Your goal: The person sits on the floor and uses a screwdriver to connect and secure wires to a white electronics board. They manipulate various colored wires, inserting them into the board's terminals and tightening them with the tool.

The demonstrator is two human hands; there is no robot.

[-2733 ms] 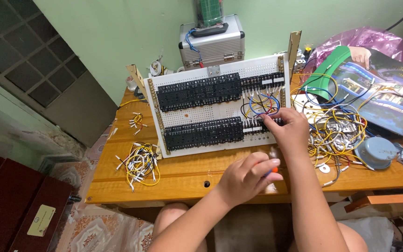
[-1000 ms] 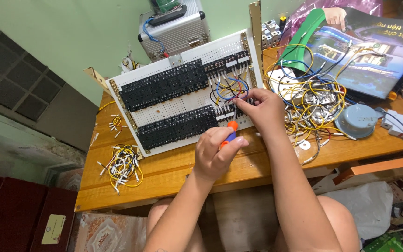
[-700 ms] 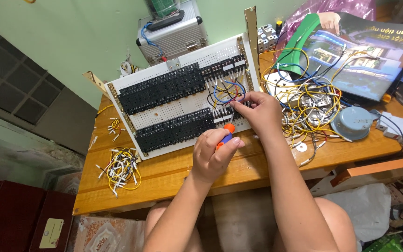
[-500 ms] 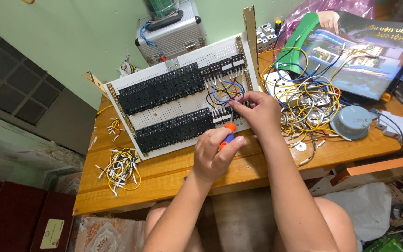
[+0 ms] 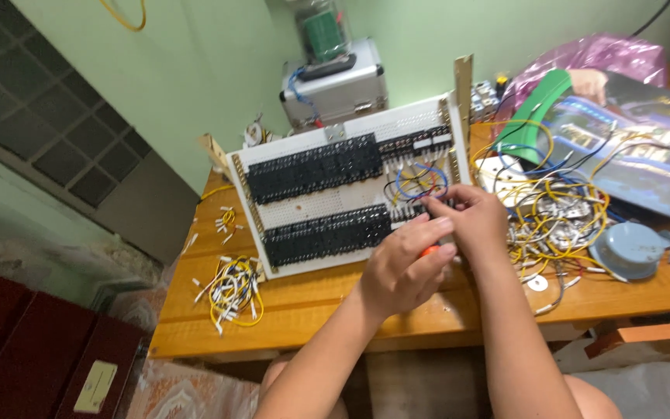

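Near frame centre, the left hand [image 5: 403,268] closes around an orange-handled screwdriver [image 5: 429,251] aimed at the white panel [image 5: 335,194] propped on the worktop [image 5: 312,306], while the right hand [image 5: 471,221] pinches a wire steady at its terminals.

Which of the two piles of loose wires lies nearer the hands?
The big tangled yellow and white wire pile right of the white panel board, beside the right hand; the smaller pile lies far left.
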